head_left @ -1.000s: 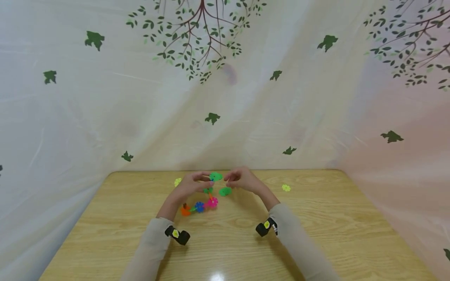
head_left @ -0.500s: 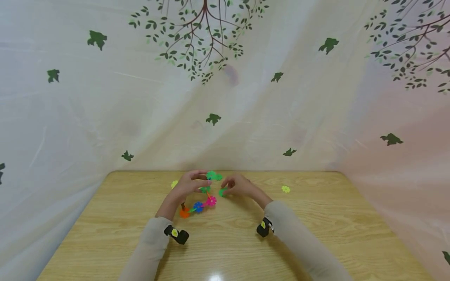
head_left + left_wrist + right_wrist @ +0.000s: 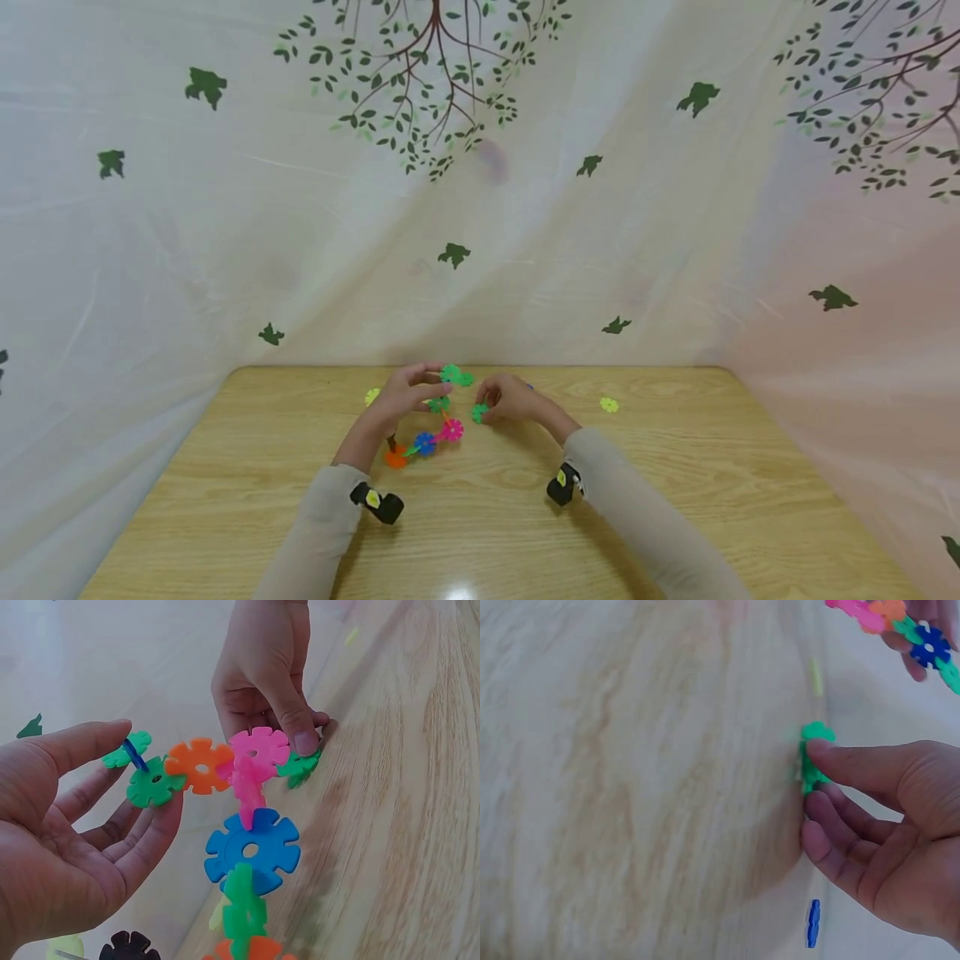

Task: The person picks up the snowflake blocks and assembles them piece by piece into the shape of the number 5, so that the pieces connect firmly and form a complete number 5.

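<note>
1. Head view: worktop (image 3: pixel 480 508) carries the loose parts: right yellow disc (image 3: pixel 609 405) well off past the right arm, left yellow disc (image 3: pixel 372 397) just beside left grip (image 3: pixel 407 393), blue piece (image 3: pixel 530 387) mostly hidden behind right grip (image 3: pixel 512 397). Notched-disc chain (image 3: pixel 424 443) bends from the left grip down toward the near side, ending at an orange disc (image 3: pixel 396 457). Both forearms reach forward and angle inward, hands facing each other near the far edge. Right grip is on single green piece (image 3: pixel 479 412), just right of the chain, apart from it.

2. Left wrist view: left grip pinches the chain at its green/blue end, thumb up against blue edge-on disc (image 3: pixel 136 755), fingers curled underneath, palm facing the chain. Chain runs green, orange, pink, pink, blue, green, orange; adjacent discs slot together at angles. Black disc (image 3: pixel 130 946) sits at the bottom, partly cut off. Can't tell if the chain's low end touches the worktop.

3. Right wrist view: right grip pinches the green piece, thumb on top, index finger below, other fingers curled in. Blue piece lies near that hand; chain is at upper right, well apart.
</note>
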Demonstrator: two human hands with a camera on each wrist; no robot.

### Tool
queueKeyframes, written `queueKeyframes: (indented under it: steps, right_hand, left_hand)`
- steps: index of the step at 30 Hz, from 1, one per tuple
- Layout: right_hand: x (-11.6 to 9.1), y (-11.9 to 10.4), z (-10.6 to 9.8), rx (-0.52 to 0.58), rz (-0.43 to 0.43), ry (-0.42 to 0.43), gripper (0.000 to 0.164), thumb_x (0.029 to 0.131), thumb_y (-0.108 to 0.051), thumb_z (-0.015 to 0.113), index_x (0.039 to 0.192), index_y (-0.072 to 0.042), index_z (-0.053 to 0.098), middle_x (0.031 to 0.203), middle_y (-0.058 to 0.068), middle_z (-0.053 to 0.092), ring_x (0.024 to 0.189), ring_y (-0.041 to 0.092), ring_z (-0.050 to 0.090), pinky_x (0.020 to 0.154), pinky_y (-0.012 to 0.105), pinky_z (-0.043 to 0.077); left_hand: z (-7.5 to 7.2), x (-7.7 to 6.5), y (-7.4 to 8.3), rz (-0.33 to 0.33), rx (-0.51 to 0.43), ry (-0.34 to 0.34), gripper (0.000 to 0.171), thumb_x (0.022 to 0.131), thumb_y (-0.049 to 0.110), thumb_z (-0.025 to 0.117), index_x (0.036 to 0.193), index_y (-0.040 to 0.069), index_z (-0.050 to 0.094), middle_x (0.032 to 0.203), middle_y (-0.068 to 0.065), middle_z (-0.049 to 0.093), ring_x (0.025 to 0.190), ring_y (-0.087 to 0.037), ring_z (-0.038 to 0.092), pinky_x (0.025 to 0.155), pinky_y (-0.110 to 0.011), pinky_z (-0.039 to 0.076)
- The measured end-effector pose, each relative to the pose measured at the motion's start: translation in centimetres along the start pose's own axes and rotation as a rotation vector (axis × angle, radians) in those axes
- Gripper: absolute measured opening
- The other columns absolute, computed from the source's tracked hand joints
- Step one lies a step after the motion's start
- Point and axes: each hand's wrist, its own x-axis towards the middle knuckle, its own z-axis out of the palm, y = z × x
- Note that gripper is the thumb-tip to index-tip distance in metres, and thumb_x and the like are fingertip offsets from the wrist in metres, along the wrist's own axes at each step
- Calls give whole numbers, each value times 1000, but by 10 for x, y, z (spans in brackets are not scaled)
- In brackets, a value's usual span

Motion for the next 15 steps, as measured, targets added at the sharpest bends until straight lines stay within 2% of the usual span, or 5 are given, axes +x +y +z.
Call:
queueKeyframes:
  steps: [8, 15]
  right_hand:
    - [-8, 8, -7, 123, 26, 4, 18, 83, 3, 76, 99, 7, 67, 85, 6, 67, 75, 9, 55, 66, 22, 49]
    - [-15, 12, -11, 247, 49, 74, 18, 89, -1, 72, 105, 5, 68, 91, 8, 68, 75, 13, 59, 64, 28, 53]
  left_hand:
    - [3, 1, -2, -12, -19, -15, 45, 100, 22, 66, 142, 8, 56, 136, -19, 61, 115, -26, 63, 89, -39, 56]
    - [6, 0, 0, 18, -27, -36, 46, 99, 24, 67, 140, 6, 56, 132, -18, 62, 112, -25, 64, 88, -39, 56]
